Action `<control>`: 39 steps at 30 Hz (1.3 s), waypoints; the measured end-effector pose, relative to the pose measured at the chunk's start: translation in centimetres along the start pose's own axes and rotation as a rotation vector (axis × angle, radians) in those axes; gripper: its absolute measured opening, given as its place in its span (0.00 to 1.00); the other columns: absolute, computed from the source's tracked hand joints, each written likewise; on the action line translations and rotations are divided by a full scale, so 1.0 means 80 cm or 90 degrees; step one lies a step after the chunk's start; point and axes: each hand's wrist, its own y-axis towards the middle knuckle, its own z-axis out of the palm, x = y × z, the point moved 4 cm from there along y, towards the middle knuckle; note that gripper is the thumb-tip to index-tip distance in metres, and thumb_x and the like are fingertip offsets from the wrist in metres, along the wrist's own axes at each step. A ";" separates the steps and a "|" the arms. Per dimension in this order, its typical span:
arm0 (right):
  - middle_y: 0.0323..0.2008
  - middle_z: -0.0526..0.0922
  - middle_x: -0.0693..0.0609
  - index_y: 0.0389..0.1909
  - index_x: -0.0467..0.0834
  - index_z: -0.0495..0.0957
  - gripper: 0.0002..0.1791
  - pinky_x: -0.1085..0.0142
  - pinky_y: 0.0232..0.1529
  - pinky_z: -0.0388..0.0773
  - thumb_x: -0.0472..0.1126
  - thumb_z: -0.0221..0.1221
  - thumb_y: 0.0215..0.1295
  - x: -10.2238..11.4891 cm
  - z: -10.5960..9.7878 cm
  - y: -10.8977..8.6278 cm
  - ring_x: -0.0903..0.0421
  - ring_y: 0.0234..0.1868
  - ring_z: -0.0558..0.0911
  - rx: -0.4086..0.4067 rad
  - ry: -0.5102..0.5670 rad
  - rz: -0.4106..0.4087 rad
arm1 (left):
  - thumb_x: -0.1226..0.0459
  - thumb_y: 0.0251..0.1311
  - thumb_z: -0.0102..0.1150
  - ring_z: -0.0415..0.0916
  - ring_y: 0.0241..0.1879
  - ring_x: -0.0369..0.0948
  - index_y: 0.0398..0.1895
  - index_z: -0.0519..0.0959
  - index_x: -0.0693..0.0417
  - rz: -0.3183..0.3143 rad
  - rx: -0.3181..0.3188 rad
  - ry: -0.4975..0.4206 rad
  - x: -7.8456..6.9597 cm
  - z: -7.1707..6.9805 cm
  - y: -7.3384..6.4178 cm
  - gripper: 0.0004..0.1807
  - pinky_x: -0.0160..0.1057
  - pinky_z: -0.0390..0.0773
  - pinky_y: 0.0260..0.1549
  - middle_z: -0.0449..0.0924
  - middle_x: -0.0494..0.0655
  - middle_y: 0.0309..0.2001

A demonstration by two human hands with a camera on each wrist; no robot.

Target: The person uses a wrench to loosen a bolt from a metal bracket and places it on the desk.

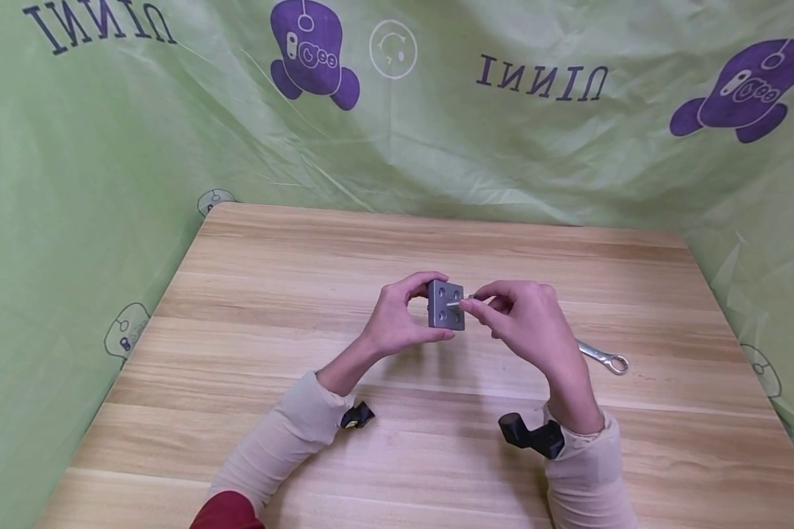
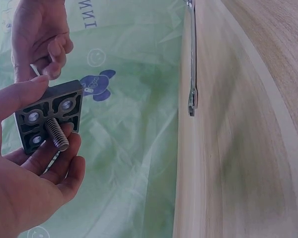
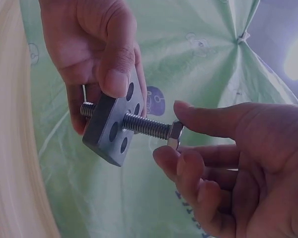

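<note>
My left hand (image 1: 403,316) grips a small square dark grey plate (image 1: 437,316) by its edges, above the table. The plate has a hole near each corner and a bolt (image 3: 146,126) through its middle. My right hand (image 1: 523,316) pinches the hexagonal head of that bolt (image 3: 175,135) between thumb and fingers. A length of thread shows between head and plate. In the left wrist view, the bolt's threaded end (image 2: 57,135) sticks out from the ribbed back of the plate, beside the left fingers (image 2: 64,158).
A combination wrench (image 1: 612,360) lies on the wooden table (image 1: 291,294), partly hidden behind the right wrist. Black camera mounts (image 1: 531,436) sit on both sleeves. Green printed cloth (image 1: 403,147) hangs around the table's back and sides.
</note>
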 end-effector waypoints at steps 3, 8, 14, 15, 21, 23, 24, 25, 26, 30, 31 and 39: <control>0.24 0.88 0.49 0.38 0.40 0.88 0.13 0.70 0.22 0.74 0.46 0.68 0.62 0.000 0.000 -0.001 0.62 0.20 0.80 -0.004 -0.013 0.006 | 0.70 0.35 0.81 0.84 0.48 0.50 0.59 0.76 0.61 0.001 0.001 0.002 0.000 0.000 0.000 0.40 0.42 0.77 0.58 0.86 0.58 0.50; 0.28 0.90 0.48 0.39 0.40 0.89 0.12 0.71 0.23 0.74 0.42 0.71 0.58 0.003 -0.002 -0.002 0.60 0.23 0.82 -0.039 -0.033 -0.049 | 0.70 0.35 0.81 0.83 0.48 0.50 0.59 0.76 0.61 -0.001 0.002 0.001 0.001 0.001 0.000 0.40 0.42 0.77 0.58 0.85 0.57 0.51; 0.32 0.90 0.47 0.38 0.41 0.90 0.12 0.72 0.22 0.74 0.31 0.71 0.51 0.007 -0.002 -0.004 0.59 0.23 0.82 -0.088 -0.042 -0.167 | 0.70 0.35 0.81 0.83 0.47 0.49 0.59 0.76 0.61 0.002 -0.001 0.002 0.001 0.000 0.000 0.40 0.42 0.77 0.59 0.86 0.58 0.50; 0.33 0.90 0.47 0.37 0.41 0.90 0.12 0.72 0.22 0.74 0.29 0.71 0.50 0.008 -0.003 -0.004 0.59 0.23 0.82 -0.093 -0.042 -0.181 | 0.70 0.35 0.81 0.83 0.47 0.49 0.59 0.76 0.61 0.002 -0.001 0.001 0.001 0.000 0.000 0.40 0.42 0.77 0.59 0.86 0.58 0.50; 0.33 0.89 0.47 0.33 0.41 0.89 0.14 0.70 0.24 0.78 0.22 0.66 0.48 0.011 -0.002 -0.005 0.60 0.23 0.81 -0.100 -0.036 -0.216 | 0.70 0.35 0.81 0.84 0.48 0.51 0.59 0.76 0.62 -0.002 0.002 -0.001 0.000 0.001 0.000 0.40 0.49 0.78 0.59 0.85 0.58 0.51; 0.34 0.89 0.47 0.33 0.41 0.89 0.14 0.68 0.24 0.79 0.22 0.66 0.48 0.011 -0.001 -0.005 0.60 0.23 0.81 -0.096 -0.035 -0.216 | 0.70 0.35 0.81 0.84 0.48 0.51 0.59 0.76 0.61 -0.003 0.003 0.000 0.001 0.001 0.000 0.40 0.50 0.78 0.59 0.85 0.58 0.51; 0.34 0.89 0.47 0.34 0.41 0.89 0.14 0.68 0.24 0.79 0.22 0.66 0.48 0.011 -0.001 -0.005 0.59 0.23 0.81 -0.093 -0.033 -0.215 | 0.70 0.35 0.81 0.84 0.48 0.51 0.59 0.76 0.61 -0.004 0.003 0.001 0.001 0.001 0.000 0.40 0.49 0.78 0.59 0.85 0.58 0.51; 0.35 0.89 0.47 0.35 0.41 0.89 0.14 0.68 0.24 0.79 0.22 0.67 0.49 0.010 -0.001 -0.005 0.59 0.23 0.81 -0.089 -0.030 -0.210 | 0.70 0.35 0.81 0.84 0.48 0.51 0.59 0.76 0.61 -0.003 0.003 0.001 0.001 0.001 0.000 0.40 0.49 0.78 0.59 0.85 0.58 0.51; 0.36 0.89 0.46 0.36 0.40 0.89 0.14 0.68 0.24 0.78 0.23 0.68 0.49 0.010 -0.001 -0.005 0.59 0.24 0.81 -0.083 -0.027 -0.204 | 0.70 0.35 0.81 0.84 0.48 0.51 0.59 0.76 0.61 -0.003 0.002 0.001 0.001 0.001 0.000 0.40 0.48 0.78 0.59 0.85 0.58 0.50; 0.40 0.90 0.44 0.46 0.38 0.86 0.16 0.70 0.26 0.77 0.32 0.71 0.55 0.006 -0.002 -0.003 0.56 0.27 0.84 -0.061 -0.006 -0.143 | 0.70 0.35 0.81 0.84 0.47 0.51 0.59 0.76 0.62 0.002 0.000 0.002 0.001 0.001 0.000 0.40 0.42 0.78 0.58 0.86 0.58 0.50; 0.40 0.90 0.43 0.48 0.38 0.85 0.17 0.71 0.25 0.77 0.35 0.71 0.57 0.005 -0.003 -0.003 0.55 0.27 0.85 -0.055 0.002 -0.118 | 0.70 0.35 0.81 0.84 0.48 0.51 0.59 0.76 0.62 0.002 0.000 0.002 0.001 0.001 0.000 0.40 0.42 0.78 0.58 0.86 0.58 0.50; 0.23 0.86 0.49 0.37 0.43 0.86 0.21 0.66 0.21 0.75 0.56 0.57 0.72 -0.003 -0.004 -0.001 0.58 0.20 0.81 0.006 -0.007 0.053 | 0.71 0.34 0.81 0.84 0.47 0.50 0.59 0.76 0.61 0.003 -0.003 0.005 0.001 0.000 0.000 0.40 0.42 0.78 0.58 0.86 0.58 0.48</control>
